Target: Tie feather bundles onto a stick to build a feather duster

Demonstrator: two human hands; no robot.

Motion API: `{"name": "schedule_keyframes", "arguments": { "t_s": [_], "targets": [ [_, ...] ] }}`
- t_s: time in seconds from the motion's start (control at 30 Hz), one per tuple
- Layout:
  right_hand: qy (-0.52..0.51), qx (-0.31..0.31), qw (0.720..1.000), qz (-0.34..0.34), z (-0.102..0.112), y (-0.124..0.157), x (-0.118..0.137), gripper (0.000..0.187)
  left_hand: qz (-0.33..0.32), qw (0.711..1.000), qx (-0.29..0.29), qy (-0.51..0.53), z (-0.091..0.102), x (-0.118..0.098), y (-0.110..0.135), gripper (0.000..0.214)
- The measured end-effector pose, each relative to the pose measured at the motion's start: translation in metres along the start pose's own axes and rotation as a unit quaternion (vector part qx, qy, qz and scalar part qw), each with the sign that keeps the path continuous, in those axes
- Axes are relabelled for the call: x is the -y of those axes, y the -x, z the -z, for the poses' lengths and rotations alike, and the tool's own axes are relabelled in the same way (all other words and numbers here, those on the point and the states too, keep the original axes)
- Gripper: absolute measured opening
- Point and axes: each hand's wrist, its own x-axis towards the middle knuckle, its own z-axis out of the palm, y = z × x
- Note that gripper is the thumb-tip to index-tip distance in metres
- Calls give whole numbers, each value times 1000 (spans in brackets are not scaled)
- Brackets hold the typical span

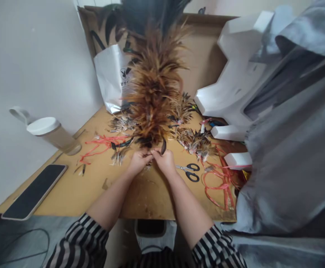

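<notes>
A tall feather duster (pixel 154 85) of brown and dark feathers stands upright over the middle of the wooden table (pixel 75 193). My left hand (pixel 139 161) and my right hand (pixel 165 160) meet at its lower end, both with fingers pinched closed around the base of the feathers. Loose feather bundles (pixel 196 143) lie just right of the hands, and more lie behind the duster. Black-handled scissors (pixel 189 171) rest on the table close to my right hand.
Red string (pixel 221 182) lies at the right, more red string (pixel 101 143) at the left. A phone (pixel 35 191) and a lidded bottle (pixel 52 134) sit left. A white bag (pixel 112 80), white foam pieces (pixel 235 74) and grey cloth (pixel 293 149) crowd the back and right.
</notes>
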Motion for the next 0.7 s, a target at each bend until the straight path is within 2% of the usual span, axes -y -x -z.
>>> {"name": "schedule_keyframes", "arguments": {
  "t_s": [0.2,0.43,0.53,0.7],
  "targets": [
    [5,8,1000,5,-3,-1,-5,22,-22,999,-24,21,-4,7,-1,19],
    [-5,4,1000,6,-3,-1,-8,21,-30,999,-33,-16,-2,8,-2,17],
    [8,-6,1000,-5,-1,-1,-7,21,-30,1000,-7,-4,-3,2,0,18],
    [-18,8,999,34,6,-2,-3,21,-54,995,81,17,-1,-5,3,24]
  ]
}}
